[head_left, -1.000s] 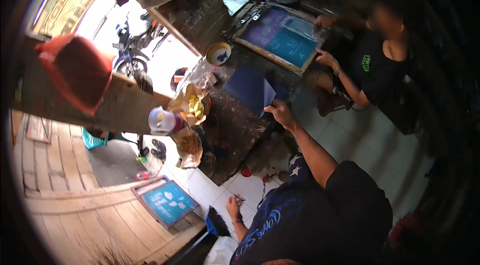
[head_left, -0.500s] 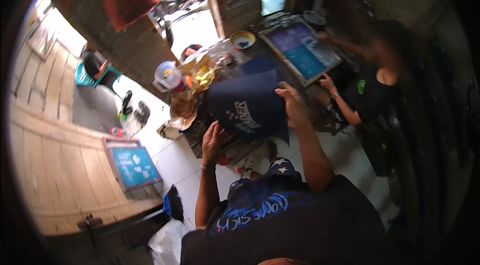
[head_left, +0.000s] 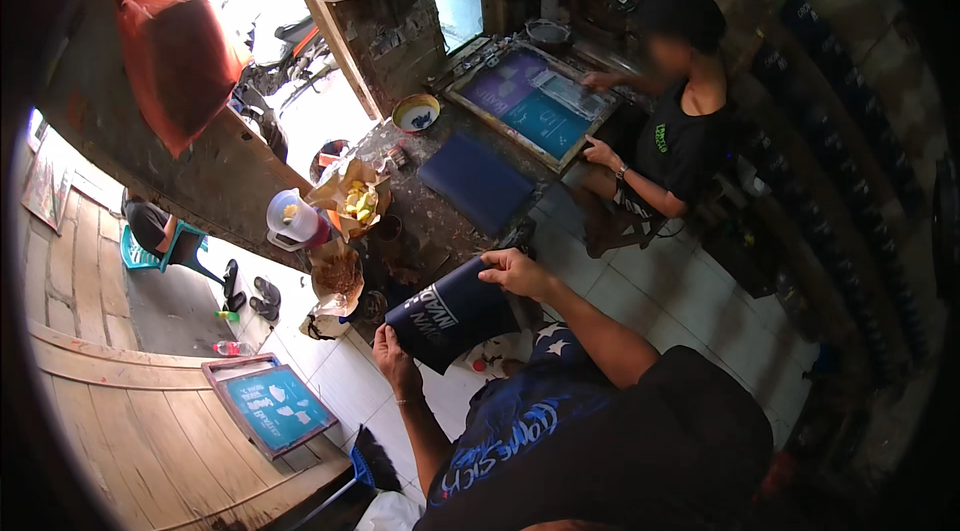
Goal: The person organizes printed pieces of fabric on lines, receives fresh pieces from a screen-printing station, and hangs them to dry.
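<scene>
Between my hands I hold a dark navy printed sheet (head_left: 455,316) with white lettering, tilted and slightly curved; I cannot tell whether it is fabric or plastic. My left hand (head_left: 397,361) pinches its lower left corner. At the upper right corner, my right hand (head_left: 515,274) grips it between thumb and fingers. Beyond it, dark blue sheets (head_left: 478,181) lie flat on the worktable (head_left: 400,166). Farther back, a screen-printing frame (head_left: 555,111) with purple and teal areas rests on the table, and a co-worker (head_left: 680,121) has both hands at it.
A yellow-rimmed bowl (head_left: 415,114), a white jug (head_left: 297,219) and paper-wrapped food (head_left: 358,203) stand on the table's left. Another screen frame (head_left: 268,404) leans at lower left, near a broom (head_left: 373,461). Racks of dark printed sheets (head_left: 840,91) line the right. A red bag (head_left: 180,61) hangs upper left.
The sheet has come down toward me and turned, away from over the table, uncovering the dark blue sheets there. Both hands still hold it. My view has swung to the right.
</scene>
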Demonstrator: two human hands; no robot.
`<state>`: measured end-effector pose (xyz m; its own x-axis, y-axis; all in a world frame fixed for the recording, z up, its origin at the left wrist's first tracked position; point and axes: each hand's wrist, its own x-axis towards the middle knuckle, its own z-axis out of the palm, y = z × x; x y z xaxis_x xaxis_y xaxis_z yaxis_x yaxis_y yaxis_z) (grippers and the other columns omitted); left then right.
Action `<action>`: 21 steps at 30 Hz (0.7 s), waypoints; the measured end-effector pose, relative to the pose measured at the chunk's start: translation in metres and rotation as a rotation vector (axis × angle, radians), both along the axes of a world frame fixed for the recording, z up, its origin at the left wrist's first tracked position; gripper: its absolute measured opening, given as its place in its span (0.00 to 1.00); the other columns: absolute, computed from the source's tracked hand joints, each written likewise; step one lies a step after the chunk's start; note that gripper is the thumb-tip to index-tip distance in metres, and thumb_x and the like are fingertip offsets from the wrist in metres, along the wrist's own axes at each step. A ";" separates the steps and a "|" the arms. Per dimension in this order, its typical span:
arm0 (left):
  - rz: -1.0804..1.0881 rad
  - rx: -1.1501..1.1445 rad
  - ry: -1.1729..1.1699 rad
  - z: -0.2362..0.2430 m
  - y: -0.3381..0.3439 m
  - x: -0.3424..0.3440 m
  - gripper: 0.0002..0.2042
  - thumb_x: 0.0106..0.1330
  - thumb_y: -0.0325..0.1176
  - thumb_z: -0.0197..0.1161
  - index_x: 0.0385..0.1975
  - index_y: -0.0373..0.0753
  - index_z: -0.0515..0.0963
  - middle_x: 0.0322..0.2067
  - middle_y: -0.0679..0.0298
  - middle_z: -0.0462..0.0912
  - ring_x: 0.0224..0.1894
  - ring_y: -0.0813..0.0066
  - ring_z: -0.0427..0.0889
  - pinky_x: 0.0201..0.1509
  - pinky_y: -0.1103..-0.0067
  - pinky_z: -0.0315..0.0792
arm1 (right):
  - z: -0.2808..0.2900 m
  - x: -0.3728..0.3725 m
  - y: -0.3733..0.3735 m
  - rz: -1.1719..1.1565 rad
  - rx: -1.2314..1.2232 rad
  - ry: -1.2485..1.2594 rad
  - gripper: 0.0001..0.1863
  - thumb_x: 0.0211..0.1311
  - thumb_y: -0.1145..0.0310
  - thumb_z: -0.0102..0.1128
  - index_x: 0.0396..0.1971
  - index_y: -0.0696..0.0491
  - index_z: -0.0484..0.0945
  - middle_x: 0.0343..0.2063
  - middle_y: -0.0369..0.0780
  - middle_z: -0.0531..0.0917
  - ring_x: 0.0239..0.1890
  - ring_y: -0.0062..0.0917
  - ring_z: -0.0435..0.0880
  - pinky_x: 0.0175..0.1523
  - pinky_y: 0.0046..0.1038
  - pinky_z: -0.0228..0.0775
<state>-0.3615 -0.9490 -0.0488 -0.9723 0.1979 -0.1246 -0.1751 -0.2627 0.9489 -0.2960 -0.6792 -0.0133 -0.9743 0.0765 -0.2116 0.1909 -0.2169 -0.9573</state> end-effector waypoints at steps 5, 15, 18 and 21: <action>0.023 0.049 -0.022 0.011 0.006 0.000 0.12 0.70 0.28 0.42 0.49 0.31 0.67 0.41 0.59 0.76 0.41 0.76 0.76 0.49 0.81 0.71 | -0.012 -0.011 -0.002 -0.073 0.045 -0.035 0.09 0.60 0.72 0.55 0.38 0.60 0.76 0.25 0.32 0.79 0.23 0.10 0.71 0.28 0.15 0.63; -0.069 -0.253 0.001 0.029 0.041 -0.017 0.10 0.68 0.27 0.46 0.48 0.35 0.63 0.38 0.59 0.74 0.38 0.78 0.75 0.44 0.82 0.70 | -0.073 -0.031 0.029 -0.175 0.118 -0.198 0.17 0.59 0.66 0.60 0.41 0.58 0.66 0.27 0.36 0.74 0.30 0.14 0.69 0.34 0.19 0.64; -0.034 -0.466 0.055 0.011 0.040 -0.036 0.09 0.68 0.27 0.46 0.46 0.35 0.63 0.34 0.59 0.75 0.34 0.79 0.75 0.39 0.84 0.71 | -0.088 -0.049 0.041 -0.166 0.064 -0.121 0.18 0.59 0.66 0.59 0.43 0.57 0.64 0.28 0.37 0.76 0.30 0.16 0.72 0.33 0.20 0.65; 0.006 -0.508 0.043 0.026 0.052 -0.047 0.07 0.68 0.27 0.45 0.44 0.36 0.64 0.32 0.61 0.75 0.31 0.79 0.75 0.37 0.85 0.71 | -0.079 -0.061 0.065 -0.165 -0.189 -0.215 0.19 0.59 0.66 0.58 0.46 0.56 0.62 0.32 0.40 0.79 0.32 0.19 0.77 0.34 0.23 0.69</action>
<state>-0.4083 -0.8967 -0.0226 -0.9796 0.1173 -0.1634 -0.1327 0.2333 0.9633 -0.3567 -0.6145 -0.0919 -0.8838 0.1691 -0.4362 0.3316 -0.4314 -0.8390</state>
